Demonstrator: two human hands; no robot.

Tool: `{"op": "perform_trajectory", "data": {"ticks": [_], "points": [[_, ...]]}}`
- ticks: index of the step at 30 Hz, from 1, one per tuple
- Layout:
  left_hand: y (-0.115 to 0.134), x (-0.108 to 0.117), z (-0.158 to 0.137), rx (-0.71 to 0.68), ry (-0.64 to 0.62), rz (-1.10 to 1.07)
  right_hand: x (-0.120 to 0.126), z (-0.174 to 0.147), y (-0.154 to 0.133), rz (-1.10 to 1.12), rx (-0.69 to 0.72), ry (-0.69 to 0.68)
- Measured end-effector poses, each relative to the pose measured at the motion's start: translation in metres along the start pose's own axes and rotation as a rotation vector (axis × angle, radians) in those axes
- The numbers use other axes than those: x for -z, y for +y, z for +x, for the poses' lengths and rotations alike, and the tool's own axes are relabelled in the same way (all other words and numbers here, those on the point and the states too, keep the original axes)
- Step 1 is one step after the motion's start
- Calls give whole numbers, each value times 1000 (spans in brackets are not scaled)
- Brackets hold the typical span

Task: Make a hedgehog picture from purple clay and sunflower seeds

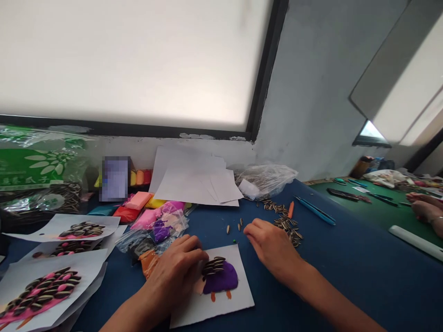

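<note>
A white sheet of paper lies on the blue table in front of me. On it is a flat hedgehog-like figure of purple clay with a peach face, two orange feet and several striped sunflower seeds set in its upper left part. My left hand rests over the sheet's left side, fingers curled together beside the figure; its fingertips are partly hidden. My right hand is right of the sheet, thumb and fingers pinched, and whatever may be between them is hidden. Near it lie loose seeds and a seed pile.
Finished-looking seed pictures are stacked at left. Bagged coloured clay, blank paper sheets and a plastic bag lie behind. Blue tweezers and an orange stick are at right. Another person's hand shows at the far right.
</note>
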State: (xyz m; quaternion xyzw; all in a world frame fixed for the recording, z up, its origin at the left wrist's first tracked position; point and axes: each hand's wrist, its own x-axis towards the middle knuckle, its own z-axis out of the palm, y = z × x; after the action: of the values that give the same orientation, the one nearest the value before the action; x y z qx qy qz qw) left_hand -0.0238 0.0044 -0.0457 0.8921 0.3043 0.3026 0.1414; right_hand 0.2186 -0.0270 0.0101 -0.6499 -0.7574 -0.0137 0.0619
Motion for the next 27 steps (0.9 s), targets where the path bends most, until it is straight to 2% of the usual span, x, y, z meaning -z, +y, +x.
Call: {"op": "perform_trajectory", "data": {"ticks": [10, 16, 27], "points": [[1, 2, 1, -19, 18, 0, 6, 11, 25, -3, -141, -58], [1, 1, 1, -17, 17, 32, 9, 8, 28, 72, -91, -138], [-5, -6, -4, 0, 31, 9, -2, 11, 24, 57, -40, -111]]}}
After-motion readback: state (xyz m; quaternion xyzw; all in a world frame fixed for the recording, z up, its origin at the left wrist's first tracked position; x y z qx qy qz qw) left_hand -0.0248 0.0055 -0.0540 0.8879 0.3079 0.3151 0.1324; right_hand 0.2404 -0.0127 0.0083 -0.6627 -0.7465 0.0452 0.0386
